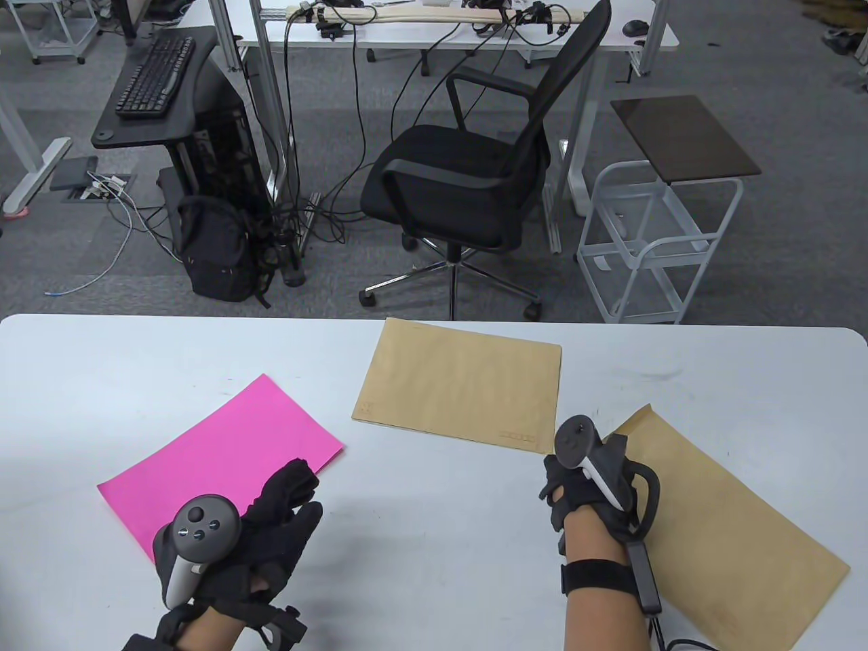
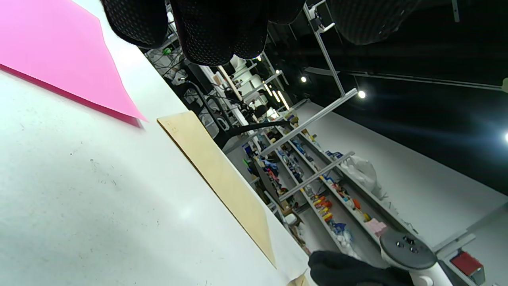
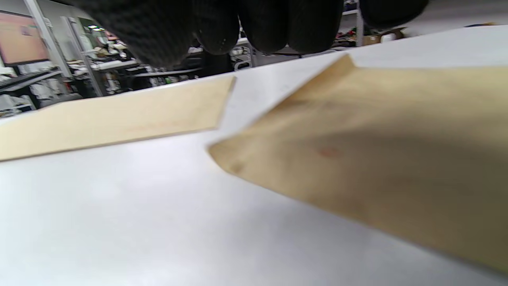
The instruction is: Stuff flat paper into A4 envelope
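A pink sheet of paper lies flat at the left of the white table. A tan A4 envelope lies flat at the middle back, and a second tan envelope lies slanted at the right. My left hand hovers over the pink sheet's near right edge, fingers stretched out and holding nothing. In the left wrist view the pink sheet lies below them. My right hand is at the second envelope's left corner, with its fingers above the envelope, holding nothing.
A black office chair and a white wire cart stand beyond the table's far edge. The middle envelope also shows in the left wrist view and the right wrist view.
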A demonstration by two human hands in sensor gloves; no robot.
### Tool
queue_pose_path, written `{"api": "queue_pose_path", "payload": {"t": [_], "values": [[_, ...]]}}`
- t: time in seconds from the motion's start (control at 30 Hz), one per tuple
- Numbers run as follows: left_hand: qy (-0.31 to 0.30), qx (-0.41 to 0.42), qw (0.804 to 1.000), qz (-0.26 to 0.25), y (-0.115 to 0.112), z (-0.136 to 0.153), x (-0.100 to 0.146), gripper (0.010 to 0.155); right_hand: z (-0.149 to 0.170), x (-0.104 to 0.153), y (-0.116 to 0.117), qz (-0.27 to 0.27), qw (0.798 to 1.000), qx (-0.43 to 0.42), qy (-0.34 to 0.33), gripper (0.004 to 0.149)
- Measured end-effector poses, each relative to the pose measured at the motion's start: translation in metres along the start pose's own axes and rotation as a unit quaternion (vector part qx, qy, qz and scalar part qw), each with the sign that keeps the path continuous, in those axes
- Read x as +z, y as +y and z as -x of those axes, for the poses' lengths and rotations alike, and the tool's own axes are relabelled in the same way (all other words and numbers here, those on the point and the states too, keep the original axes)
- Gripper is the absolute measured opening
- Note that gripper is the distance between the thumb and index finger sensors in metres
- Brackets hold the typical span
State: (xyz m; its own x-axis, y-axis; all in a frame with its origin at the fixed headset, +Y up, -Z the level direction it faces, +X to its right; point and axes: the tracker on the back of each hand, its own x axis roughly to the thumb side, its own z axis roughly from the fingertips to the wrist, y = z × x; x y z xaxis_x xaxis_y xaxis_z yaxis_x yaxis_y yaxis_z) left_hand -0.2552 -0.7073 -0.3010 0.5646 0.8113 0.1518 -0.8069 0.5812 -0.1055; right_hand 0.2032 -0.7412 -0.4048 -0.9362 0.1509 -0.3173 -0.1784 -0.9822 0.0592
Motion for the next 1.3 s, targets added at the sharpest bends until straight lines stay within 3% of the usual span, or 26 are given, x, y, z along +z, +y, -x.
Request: {"api": "queue_pose_path", "payload": {"t": [0.13, 0.27, 0.37, 0.53, 0.63, 0.7, 0.97, 1.13, 1.3], "values": [[-0.002, -0.012, 1.000, 0.006, -0.003, -0.001, 0.000, 0.076, 0.015, 0.002, 0.018, -0.010, 0.999, -0.014, 0.041, 0.063], [0.001, -0.027, 1.000, 0.013, -0.006, 0.000, -0.002, 0.076, 0.009, -0.001, 0.037, -0.003, 0.999, -0.008, 0.049, 0.075], [0.009, -0.031, 0.999, 0.017, -0.007, 0.004, -0.004, 0.076, 0.006, -0.002, 0.044, -0.038, 0.996, -0.019, 0.083, 0.082], [0.024, -0.034, 0.999, 0.025, -0.008, 0.010, -0.007, 0.076, -0.001, -0.002, 0.040, -0.002, 0.996, 0.005, 0.084, 0.063], [0.026, -0.035, 0.999, 0.023, -0.008, 0.011, -0.007, 0.076, -0.003, -0.001, 0.038, 0.006, 0.997, 0.013, 0.074, 0.042], [0.028, -0.033, 0.999, 0.024, -0.007, 0.011, -0.007, 0.076, -0.002, 0.000, 0.039, 0.002, 0.997, -0.008, 0.078, 0.039], [0.021, -0.023, 0.999, 0.018, -0.002, 0.010, -0.007, 0.076, 0.008, 0.019, 0.013, -0.020, 0.987, -0.150, 0.057, 0.040], [0.022, -0.018, 1.000, 0.013, 0.002, 0.012, -0.006, 0.076, -0.010, 0.058, -0.024, -0.017, 0.986, -0.161, -0.032, 0.040], [0.021, -0.020, 1.000, 0.012, 0.004, 0.013, -0.005, 0.076, -0.041, 0.096, -0.030, -0.054, 0.974, -0.194, -0.103, 0.040]]}}
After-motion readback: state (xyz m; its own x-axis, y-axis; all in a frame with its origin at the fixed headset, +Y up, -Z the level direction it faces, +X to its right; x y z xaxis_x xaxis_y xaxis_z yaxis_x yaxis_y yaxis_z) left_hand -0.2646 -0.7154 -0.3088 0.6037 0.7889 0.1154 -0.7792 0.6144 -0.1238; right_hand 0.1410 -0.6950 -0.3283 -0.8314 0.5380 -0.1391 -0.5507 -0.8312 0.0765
